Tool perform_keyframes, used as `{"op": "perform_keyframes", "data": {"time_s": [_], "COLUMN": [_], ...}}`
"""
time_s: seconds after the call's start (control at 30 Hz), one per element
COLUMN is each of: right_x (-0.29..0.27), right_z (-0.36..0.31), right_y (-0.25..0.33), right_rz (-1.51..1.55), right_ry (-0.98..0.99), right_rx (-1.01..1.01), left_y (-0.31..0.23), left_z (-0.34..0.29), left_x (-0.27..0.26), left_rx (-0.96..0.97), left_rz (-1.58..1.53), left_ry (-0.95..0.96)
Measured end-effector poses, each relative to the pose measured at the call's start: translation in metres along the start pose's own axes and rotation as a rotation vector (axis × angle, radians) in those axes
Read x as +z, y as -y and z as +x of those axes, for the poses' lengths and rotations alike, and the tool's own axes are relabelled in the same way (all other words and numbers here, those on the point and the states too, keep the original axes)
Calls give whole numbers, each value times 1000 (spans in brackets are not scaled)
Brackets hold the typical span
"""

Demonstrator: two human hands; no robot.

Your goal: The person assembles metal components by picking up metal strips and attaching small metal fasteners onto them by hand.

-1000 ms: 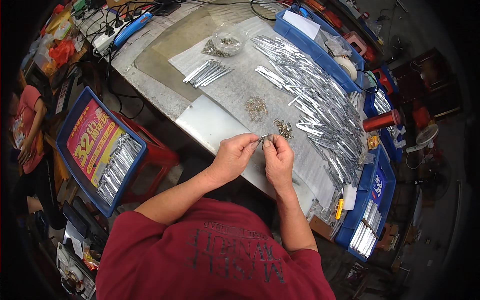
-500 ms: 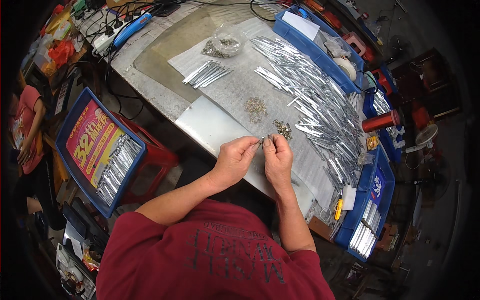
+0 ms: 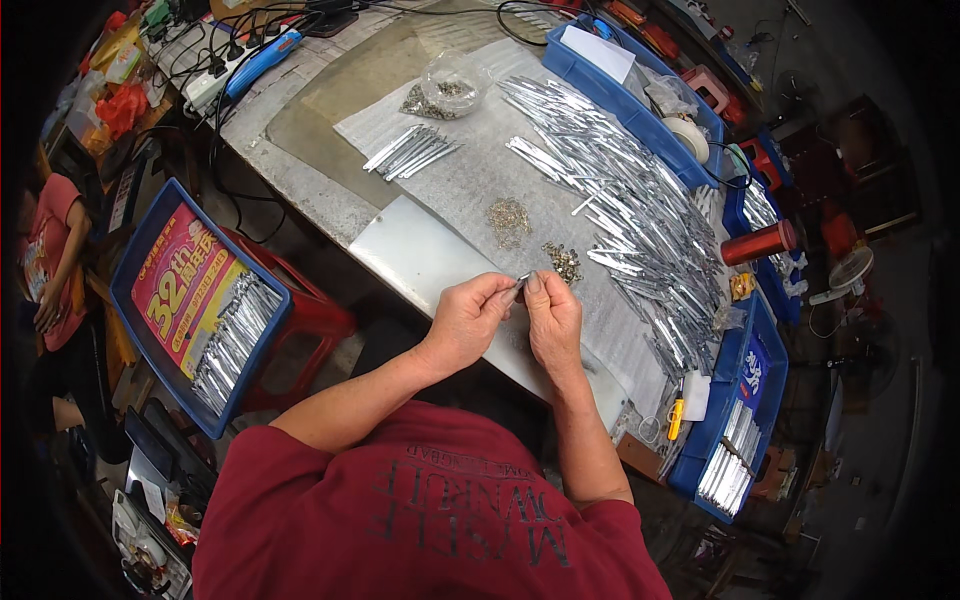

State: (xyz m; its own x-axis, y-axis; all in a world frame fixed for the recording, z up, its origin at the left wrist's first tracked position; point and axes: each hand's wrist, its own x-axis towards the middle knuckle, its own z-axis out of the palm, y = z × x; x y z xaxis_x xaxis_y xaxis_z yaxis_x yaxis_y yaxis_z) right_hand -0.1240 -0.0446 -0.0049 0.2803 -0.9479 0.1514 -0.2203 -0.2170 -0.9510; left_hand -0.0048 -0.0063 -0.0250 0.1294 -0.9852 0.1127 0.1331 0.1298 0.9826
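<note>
My left hand and my right hand meet over the near edge of the table, fingertips almost touching. Both are closed in a pinch around a tiny part between them, too small and covered to name. Just beyond my right hand lies a small heap of metal fittings. Farther off is a loose pile of fine, gold-and-silver pieces. A big spread of slim silver metal strips covers the right of the table. To the left, a short row of the same kind of strips lies side by side.
An open plastic bag of small parts sits at the back. Blue bins line the right side. A yellow-handled tool lies near the right corner. At left, a blue tray of strips rests on a red stool. Another person is beyond.
My hands stay pinched together in nearly the same place, with only a slight shift of the fingers. The piles on the table look the same.
</note>
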Motion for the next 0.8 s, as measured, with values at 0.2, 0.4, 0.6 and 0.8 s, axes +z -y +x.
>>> {"op": "perform_keyframes", "data": {"time_s": [0.2,0.4,0.6,0.8], "right_x": [-10,-48,-76,-78], "right_z": [3,11,12,10], "right_y": [1,-7,-20,-25], "right_rz": [82,-126,-474,-781], "right_ry": [-119,-276,-259,-106], "right_rx": [64,0,2,-116], "left_y": [-7,-2,2,1], "left_z": [2,10,11,6], "left_x": [-1,-8,-10,-11], "left_rx": [-55,20,63,59], "left_rz": [-11,67,191,189], "left_ry": [12,0,0,24]}}
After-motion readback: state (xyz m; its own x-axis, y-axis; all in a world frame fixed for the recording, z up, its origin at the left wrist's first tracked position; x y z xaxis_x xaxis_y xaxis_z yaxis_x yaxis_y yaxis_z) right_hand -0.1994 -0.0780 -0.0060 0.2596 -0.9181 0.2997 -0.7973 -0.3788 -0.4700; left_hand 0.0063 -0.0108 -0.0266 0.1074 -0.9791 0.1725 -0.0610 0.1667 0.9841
